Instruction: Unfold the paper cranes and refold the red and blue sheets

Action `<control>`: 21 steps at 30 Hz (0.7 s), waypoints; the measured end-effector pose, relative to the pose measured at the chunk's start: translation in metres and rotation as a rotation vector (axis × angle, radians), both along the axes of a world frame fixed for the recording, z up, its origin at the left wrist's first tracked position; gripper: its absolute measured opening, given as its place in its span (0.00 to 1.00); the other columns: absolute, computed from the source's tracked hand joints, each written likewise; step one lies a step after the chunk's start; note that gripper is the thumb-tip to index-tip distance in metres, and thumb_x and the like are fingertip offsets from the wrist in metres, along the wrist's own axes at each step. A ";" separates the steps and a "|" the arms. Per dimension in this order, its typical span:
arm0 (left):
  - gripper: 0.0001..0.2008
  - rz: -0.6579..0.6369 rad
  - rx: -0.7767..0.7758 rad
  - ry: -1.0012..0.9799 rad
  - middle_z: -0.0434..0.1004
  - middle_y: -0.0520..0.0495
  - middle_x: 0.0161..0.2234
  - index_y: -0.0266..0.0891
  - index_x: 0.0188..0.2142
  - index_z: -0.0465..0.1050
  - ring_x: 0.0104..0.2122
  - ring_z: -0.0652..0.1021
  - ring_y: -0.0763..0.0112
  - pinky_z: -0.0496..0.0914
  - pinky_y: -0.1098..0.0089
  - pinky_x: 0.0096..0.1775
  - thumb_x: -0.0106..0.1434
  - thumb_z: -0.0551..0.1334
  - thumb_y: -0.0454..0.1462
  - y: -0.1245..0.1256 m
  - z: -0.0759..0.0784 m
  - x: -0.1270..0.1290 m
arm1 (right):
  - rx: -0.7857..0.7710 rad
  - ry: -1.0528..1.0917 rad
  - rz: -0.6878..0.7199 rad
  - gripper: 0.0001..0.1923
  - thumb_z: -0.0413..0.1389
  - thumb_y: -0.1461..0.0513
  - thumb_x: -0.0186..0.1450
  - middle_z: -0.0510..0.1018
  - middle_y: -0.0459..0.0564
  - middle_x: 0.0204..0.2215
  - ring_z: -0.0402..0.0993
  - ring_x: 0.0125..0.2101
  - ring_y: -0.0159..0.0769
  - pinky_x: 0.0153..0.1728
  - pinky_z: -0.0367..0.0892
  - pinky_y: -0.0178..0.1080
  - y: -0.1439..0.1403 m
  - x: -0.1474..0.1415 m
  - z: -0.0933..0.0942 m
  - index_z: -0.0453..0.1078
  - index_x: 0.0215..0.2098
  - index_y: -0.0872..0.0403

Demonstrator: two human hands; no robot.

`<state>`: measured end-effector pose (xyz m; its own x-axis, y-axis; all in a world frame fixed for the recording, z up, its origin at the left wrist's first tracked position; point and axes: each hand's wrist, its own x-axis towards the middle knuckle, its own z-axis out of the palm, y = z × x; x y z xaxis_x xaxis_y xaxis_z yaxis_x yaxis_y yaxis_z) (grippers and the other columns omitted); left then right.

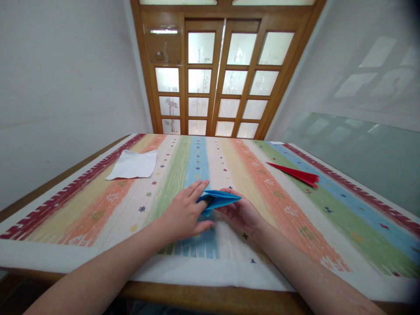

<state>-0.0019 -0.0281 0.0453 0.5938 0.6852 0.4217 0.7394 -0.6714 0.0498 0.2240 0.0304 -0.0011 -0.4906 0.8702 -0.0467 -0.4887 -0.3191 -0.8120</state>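
While you look down from the head camera, your left hand [185, 212] and right hand [242, 213] together pinch the folded blue paper [218, 200] just above the striped cloth [288, 210] on the desk [197, 295]. White paper [133, 165] lies far left, red folded paper [295, 173] far right.
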 end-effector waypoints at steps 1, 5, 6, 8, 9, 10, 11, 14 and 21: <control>0.28 0.021 -0.009 -0.017 0.54 0.29 0.69 0.34 0.56 0.71 0.68 0.57 0.41 0.60 0.44 0.65 0.63 0.67 0.50 0.001 -0.001 0.000 | -0.025 0.012 0.001 0.08 0.64 0.60 0.64 0.83 0.46 0.38 0.79 0.39 0.35 0.48 0.72 0.41 0.000 0.000 0.000 0.79 0.42 0.50; 0.20 0.061 -0.014 -0.052 0.60 0.32 0.66 0.37 0.57 0.70 0.65 0.63 0.45 0.65 0.45 0.62 0.67 0.63 0.41 0.005 -0.009 -0.001 | -0.072 0.024 -0.036 0.10 0.64 0.56 0.66 0.83 0.47 0.40 0.79 0.40 0.35 0.48 0.73 0.42 -0.001 -0.003 0.000 0.77 0.43 0.51; 0.20 0.061 -0.012 -0.044 0.60 0.32 0.66 0.37 0.56 0.70 0.65 0.64 0.46 0.66 0.46 0.61 0.66 0.62 0.38 0.006 -0.011 -0.001 | -0.072 0.025 -0.043 0.10 0.64 0.56 0.66 0.83 0.47 0.40 0.79 0.40 0.35 0.48 0.73 0.42 -0.001 -0.003 0.000 0.77 0.43 0.51; 0.20 0.060 -0.014 -0.017 0.61 0.32 0.65 0.35 0.56 0.70 0.64 0.65 0.46 0.67 0.47 0.60 0.64 0.62 0.35 0.007 -0.014 -0.001 | -0.076 0.026 -0.037 0.11 0.64 0.56 0.66 0.83 0.47 0.40 0.79 0.40 0.35 0.48 0.73 0.42 -0.002 -0.004 -0.001 0.76 0.45 0.50; 0.21 0.061 -0.020 -0.003 0.60 0.31 0.66 0.35 0.56 0.70 0.63 0.65 0.45 0.67 0.47 0.60 0.63 0.62 0.34 0.007 -0.015 -0.001 | -0.080 0.027 -0.028 0.11 0.64 0.56 0.66 0.83 0.48 0.40 0.79 0.40 0.35 0.47 0.73 0.42 -0.002 -0.004 -0.002 0.76 0.45 0.50; 0.22 0.065 -0.027 0.007 0.60 0.31 0.66 0.34 0.56 0.69 0.63 0.66 0.45 0.67 0.47 0.60 0.63 0.63 0.34 0.007 -0.016 0.000 | -0.085 0.027 -0.014 0.12 0.63 0.55 0.67 0.83 0.48 0.41 0.79 0.39 0.35 0.47 0.74 0.42 -0.003 -0.004 -0.002 0.76 0.45 0.50; 0.22 0.071 -0.034 0.013 0.60 0.31 0.66 0.34 0.57 0.69 0.62 0.67 0.45 0.68 0.47 0.59 0.63 0.63 0.33 0.007 -0.016 0.001 | -0.097 0.027 0.007 0.12 0.63 0.54 0.67 0.83 0.49 0.42 0.79 0.40 0.36 0.46 0.74 0.42 -0.003 -0.005 -0.002 0.76 0.46 0.50; 0.23 0.079 -0.061 0.011 0.61 0.30 0.66 0.34 0.59 0.66 0.60 0.69 0.46 0.70 0.47 0.57 0.64 0.61 0.33 0.007 -0.017 0.003 | -0.160 0.017 0.097 0.15 0.60 0.52 0.68 0.82 0.51 0.45 0.80 0.41 0.39 0.45 0.74 0.43 -0.005 -0.006 0.001 0.76 0.47 0.52; 0.24 0.027 -0.111 -0.035 0.63 0.30 0.64 0.35 0.59 0.66 0.57 0.74 0.46 0.73 0.49 0.54 0.64 0.62 0.35 0.006 -0.011 0.003 | -0.218 -0.011 0.124 0.13 0.59 0.54 0.68 0.83 0.52 0.40 0.81 0.38 0.38 0.44 0.75 0.42 -0.006 -0.007 0.005 0.77 0.44 0.54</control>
